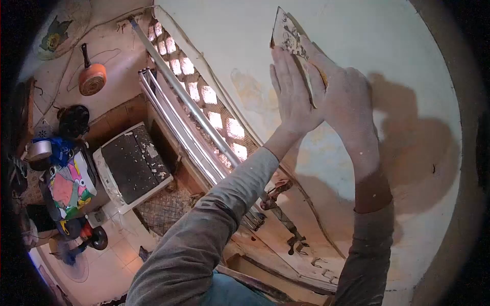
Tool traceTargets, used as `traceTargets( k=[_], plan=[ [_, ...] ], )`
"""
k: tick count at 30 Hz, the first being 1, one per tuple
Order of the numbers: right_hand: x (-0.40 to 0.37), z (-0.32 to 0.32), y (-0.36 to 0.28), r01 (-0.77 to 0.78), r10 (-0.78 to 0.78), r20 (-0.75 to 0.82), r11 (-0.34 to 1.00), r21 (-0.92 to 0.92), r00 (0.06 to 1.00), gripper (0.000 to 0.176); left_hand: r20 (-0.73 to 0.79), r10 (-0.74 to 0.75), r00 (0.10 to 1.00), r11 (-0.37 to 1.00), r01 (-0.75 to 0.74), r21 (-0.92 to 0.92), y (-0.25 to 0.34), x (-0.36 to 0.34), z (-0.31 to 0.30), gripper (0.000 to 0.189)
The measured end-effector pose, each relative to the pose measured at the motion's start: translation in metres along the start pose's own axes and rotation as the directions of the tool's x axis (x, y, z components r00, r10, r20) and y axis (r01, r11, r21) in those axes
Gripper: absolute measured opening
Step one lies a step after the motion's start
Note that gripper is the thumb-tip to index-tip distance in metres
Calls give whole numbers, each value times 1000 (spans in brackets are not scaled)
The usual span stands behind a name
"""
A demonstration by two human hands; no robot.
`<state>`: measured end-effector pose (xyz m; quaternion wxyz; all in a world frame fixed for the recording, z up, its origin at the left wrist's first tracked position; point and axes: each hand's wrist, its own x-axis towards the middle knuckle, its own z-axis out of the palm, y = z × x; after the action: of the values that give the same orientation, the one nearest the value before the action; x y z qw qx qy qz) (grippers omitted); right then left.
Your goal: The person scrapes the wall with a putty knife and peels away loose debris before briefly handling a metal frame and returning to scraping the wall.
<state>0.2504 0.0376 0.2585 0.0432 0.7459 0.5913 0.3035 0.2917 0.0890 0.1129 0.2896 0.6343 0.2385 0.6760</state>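
Observation:
A scraper [289,34] with a broad flat blade, smeared with pale and dark residue, lies against the whitish painted surface [240,30]. My right hand [349,94] is closed around its handle, which the fingers mostly hide; a bit of yellow shows between them. My left hand [293,99] has its fingers stretched out along the scraper beside my right hand, the fingertips close to the blade. Both hands look dusty. Around them the surface carries yellowish and bare patches, and my right arm's shadow falls to the right.
A metal pole [189,102] and a perforated block opening [209,94] run left of my arms. A rusty bracket [283,217] sits below. Farther down are a flake-strewn dark-topped appliance [132,163], a hanging orange pan [92,79] and a colourful bag [69,186].

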Motion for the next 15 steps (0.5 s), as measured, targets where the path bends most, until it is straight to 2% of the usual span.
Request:
traceTargets(
  k=[1, 3, 4, 5, 7, 8, 11, 12, 13, 15],
  plan=[
    [2, -1, -1, 17, -17, 2, 999, -30, 1000, 41, -3, 4, 1000, 1000, -4, 5, -2, 1, 0, 95],
    [3, -4, -3, -36, 36, 4, 999, 10, 999, 41, -113, -276, 954, 943, 246, -222, -7, 3, 3, 95],
    [3, -5, -4, -91, 91, 14, 995, 45, 996, 41, -159, -367, 917, 914, 324, -243, -5, 6, 3, 88],
    [2, -7, -6, -88, 87, 12, 995, 41, 996, 41, -163, -367, 916, 914, 323, -246, -5, 8, 1, 88],
    [-2, -11, -13, -157, 157, 4, 985, 77, 988, 41, -103, -450, 887, 878, 418, -234, -5, 13, 0, 78],
    [-1, -14, -20, -183, 181, 30, 980, 75, 983, 40, -128, -451, 883, 884, 423, -198, -5, 15, 3, 72],
    [1, -13, -26, -222, 222, 26, 975, 18, 975, 39, -150, -423, 893, 900, 395, -187, -10, 12, 8, 71],
    [3, -6, -25, -212, 212, 0, 977, 25, 977, 40, -129, -399, 908, 917, 394, -61, -18, 10, 16, 69],
    [4, 0, -25, -219, 219, 1, 975, 27, 976, 40, -123, -396, 910, 918, 392, -59, -16, 8, 15, 69],
    [10, 12, -29, -229, 230, -17, 973, 40, 973, 41, -82, -375, 923, 906, 384, 178, -14, 11, 12, 69]
  ],
)
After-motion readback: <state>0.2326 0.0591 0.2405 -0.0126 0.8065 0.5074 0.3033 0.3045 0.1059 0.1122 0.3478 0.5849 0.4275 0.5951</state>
